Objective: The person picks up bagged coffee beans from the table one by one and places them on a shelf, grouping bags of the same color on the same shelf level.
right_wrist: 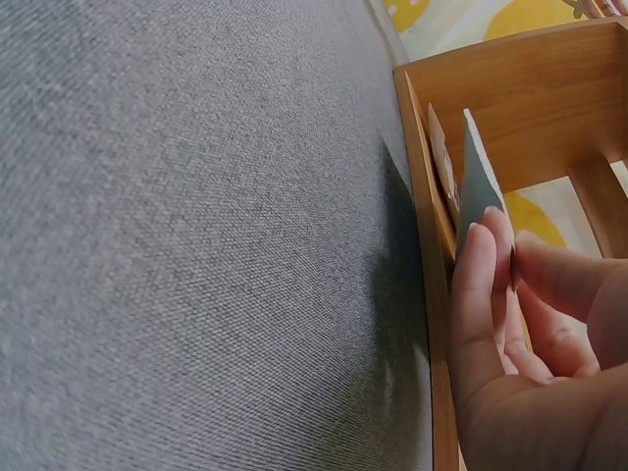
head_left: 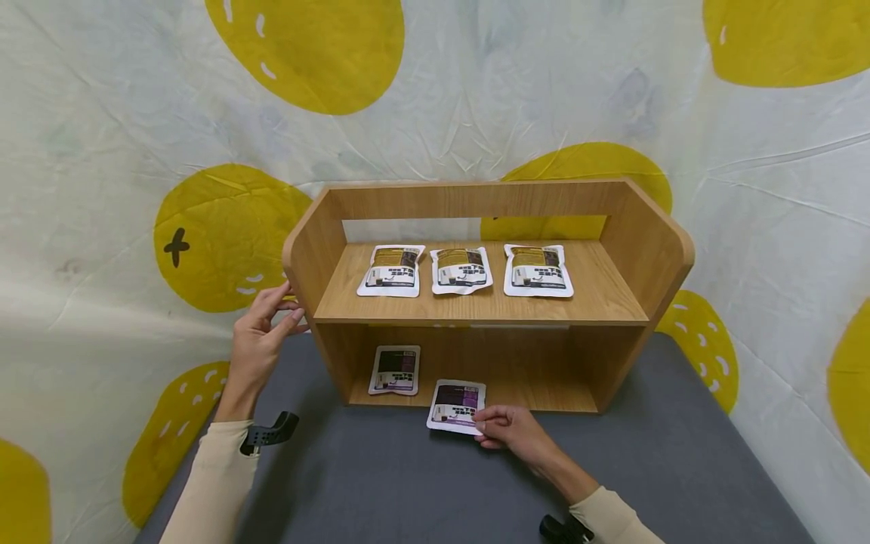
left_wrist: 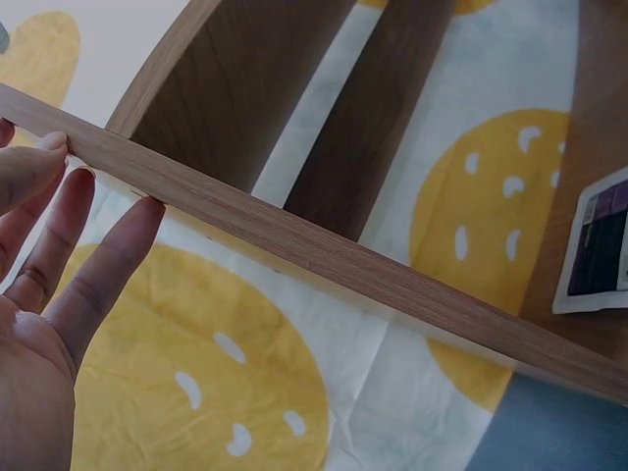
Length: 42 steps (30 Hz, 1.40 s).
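My right hand (head_left: pixel 513 432) pinches a white-edged pouch with a dark and purple label (head_left: pixel 454 406) by its right edge, just in front of the lower shelf. In the right wrist view the pouch (right_wrist: pixel 481 177) shows nearly edge-on between thumb and fingers. A similar purple-labelled pouch (head_left: pixel 396 370) lies at the left of the lower shelf. Against the outer left side of the wooden shelf unit (head_left: pixel 476 310), my left hand (head_left: pixel 261 325) rests its fingertips; the left wrist view shows the fingers (left_wrist: pixel 108 260) extended against the panel's edge.
On the upper shelf lie three pouches with yellow-brown labels: left (head_left: pixel 390 270), middle (head_left: pixel 462 270) and right (head_left: pixel 538 270). The unit stands on a grey cloth-covered table (head_left: pixel 381 483). Behind hangs a white curtain (head_left: pixel 442 143) with yellow shapes.
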### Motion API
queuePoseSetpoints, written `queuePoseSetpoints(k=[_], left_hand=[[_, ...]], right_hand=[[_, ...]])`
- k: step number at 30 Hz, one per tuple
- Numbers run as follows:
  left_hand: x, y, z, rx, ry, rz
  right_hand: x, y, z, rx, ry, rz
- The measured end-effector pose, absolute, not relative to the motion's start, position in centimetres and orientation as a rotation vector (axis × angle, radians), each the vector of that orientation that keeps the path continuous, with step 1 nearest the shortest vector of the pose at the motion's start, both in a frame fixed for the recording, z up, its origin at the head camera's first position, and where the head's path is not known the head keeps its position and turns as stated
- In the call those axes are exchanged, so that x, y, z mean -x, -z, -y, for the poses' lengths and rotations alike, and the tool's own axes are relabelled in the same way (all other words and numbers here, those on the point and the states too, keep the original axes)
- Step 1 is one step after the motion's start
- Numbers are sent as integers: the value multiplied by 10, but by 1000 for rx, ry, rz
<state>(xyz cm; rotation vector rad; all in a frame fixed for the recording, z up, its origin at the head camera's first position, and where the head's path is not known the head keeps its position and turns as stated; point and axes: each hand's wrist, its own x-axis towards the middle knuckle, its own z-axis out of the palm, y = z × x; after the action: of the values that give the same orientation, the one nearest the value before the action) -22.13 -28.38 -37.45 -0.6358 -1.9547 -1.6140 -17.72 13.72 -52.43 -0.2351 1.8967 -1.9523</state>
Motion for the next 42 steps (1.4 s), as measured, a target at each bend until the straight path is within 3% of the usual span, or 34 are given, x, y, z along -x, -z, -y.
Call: queuePoseSetpoints(k=[42], left_hand=[[221,376,284,621,1597,1977]], right_hand=[[191,532,-130,178,2027,-1844]])
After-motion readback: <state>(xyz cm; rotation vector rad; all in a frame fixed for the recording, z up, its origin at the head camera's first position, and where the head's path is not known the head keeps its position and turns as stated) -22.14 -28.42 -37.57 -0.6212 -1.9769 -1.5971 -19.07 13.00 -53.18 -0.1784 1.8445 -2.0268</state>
